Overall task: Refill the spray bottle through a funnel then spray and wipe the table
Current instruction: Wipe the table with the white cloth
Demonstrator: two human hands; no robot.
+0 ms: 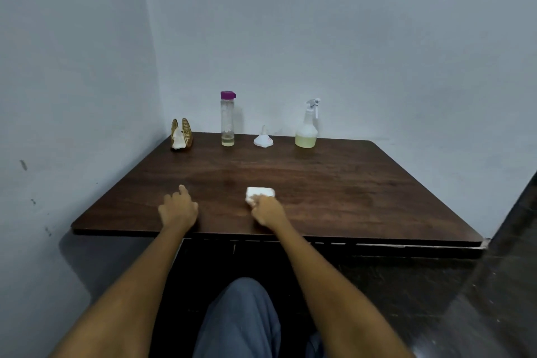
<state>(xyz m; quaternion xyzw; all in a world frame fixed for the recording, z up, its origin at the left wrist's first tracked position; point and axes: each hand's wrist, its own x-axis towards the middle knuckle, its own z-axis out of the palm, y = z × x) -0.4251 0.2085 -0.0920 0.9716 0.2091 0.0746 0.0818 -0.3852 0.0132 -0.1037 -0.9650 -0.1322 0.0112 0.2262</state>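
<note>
A clear spray bottle (307, 131) with yellowish liquid in its base stands at the back of the dark wooden table (348, 189). Left of it a white funnel (263, 139) rests wide end down. Further left stands a tall clear bottle (227, 122) with a purple cap and a little yellowish liquid. My right hand (267, 209) presses a folded white tissue (260, 192) on the table near the front. My left hand (177, 208) rests on the table, fingers loosely curled, holding nothing.
A golden napkin holder (181, 134) with white tissue stands at the back left corner. Walls close the table in at the back and left. The table's front edge (261, 237) is just beneath my wrists. Dark floor lies to the right.
</note>
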